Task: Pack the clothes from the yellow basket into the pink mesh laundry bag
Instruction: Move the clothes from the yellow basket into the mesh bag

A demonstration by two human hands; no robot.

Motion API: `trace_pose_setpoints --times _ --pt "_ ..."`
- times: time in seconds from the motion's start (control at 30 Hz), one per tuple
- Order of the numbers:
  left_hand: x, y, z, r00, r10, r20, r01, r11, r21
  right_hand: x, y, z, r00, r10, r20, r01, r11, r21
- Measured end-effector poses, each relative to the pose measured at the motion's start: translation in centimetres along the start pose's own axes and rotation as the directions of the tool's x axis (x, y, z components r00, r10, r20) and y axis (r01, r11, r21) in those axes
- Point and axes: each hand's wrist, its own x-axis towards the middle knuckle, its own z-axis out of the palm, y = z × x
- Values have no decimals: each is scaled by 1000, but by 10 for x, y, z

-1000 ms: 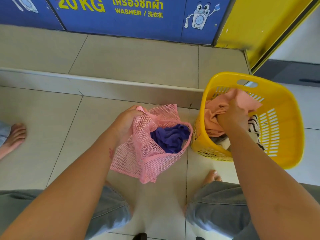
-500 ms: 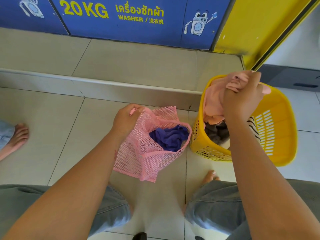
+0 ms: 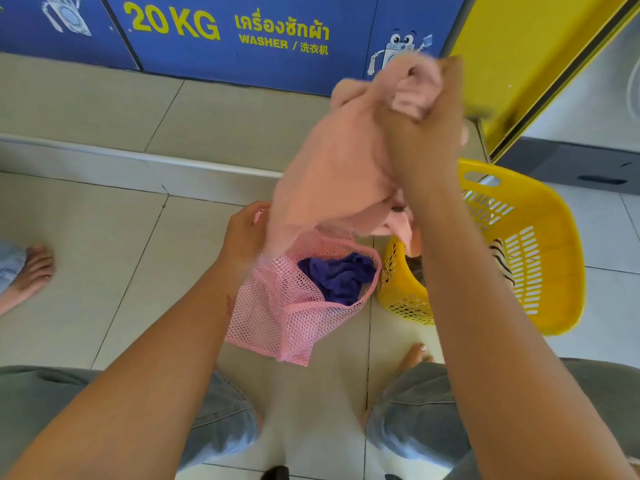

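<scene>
My right hand (image 3: 424,133) is raised high, fist closed tight on a bunched peach-pink cloth garment (image 3: 332,174). The cloth hangs down from my grip, blurred, its lower edge over the mouth of the pink mesh laundry bag (image 3: 294,313) and partly across the near rim of the yellow basket.

My left hand (image 3: 244,233) is low, fingers pinched on the bag's rim at its left side, holding the mouth open. The two hands are well apart, right one far above the left.

Bag sits on the pale tiled floor (image 3: 104,271) between my knees and the raised tile step. Inside it, a crumpled purple garment (image 3: 337,277) shows through the opening.

Yellow slotted plastic laundry basket (image 3: 540,271) stands just beside the bag on its right, touching or nearly so; cannot tell which. Inside it, a black-and-white striped cloth (image 3: 502,261) lies against the far wall, and something grey shows beneath my forearm, mostly hidden.

Ahead: blue washer panel (image 3: 242,32) with yellow "20 KG WASHER" lettering. A bare foot (image 3: 33,271) of another person at far left edge. My own toes (image 3: 417,353) show by the basket's base.
</scene>
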Motion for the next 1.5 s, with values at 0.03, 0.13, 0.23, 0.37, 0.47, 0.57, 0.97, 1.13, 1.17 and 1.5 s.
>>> trace_pose_setpoints --times 0.03,0.13,0.23,0.37,0.47,0.57,0.97,1.13,1.17,1.5 --pt "0 1 -2 1000 -19 13 19 998 -54 -11 7 9 995 76 61 -75 997 -6" --pt "-3 3 -10 994 -58 88 80 960 -270 -54 44 29 922 313 230 -313 949 -35" --pt "-2 6 -12 990 -83 113 118 929 -351 -96 83 47 837 449 312 -421 893 -157" --pt "-5 13 -2 949 -86 303 197 913 -358 -140 123 74 765 427 482 -262 890 -374" --pt "-12 22 8 921 -60 386 206 915 -348 -158 163 94 726 481 491 -123 793 -597" --pt "-15 29 9 892 -39 450 241 883 -402 -158 192 102 608 596 525 14 653 -757" --pt "35 -35 -23 985 -167 -46 152 959 -241 -164 197 60 883 260 390 -15 848 -530" --pt "36 -38 -19 982 -169 -80 152 969 -193 -193 244 28 711 595 374 38 500 -865" --pt "37 -39 -18 983 -167 -74 151 971 -186 -194 254 28 675 635 376 84 440 -894" --pt "36 -47 -10 991 -110 81 118 988 -98 -154 265 50 661 685 305 -25 427 -904"
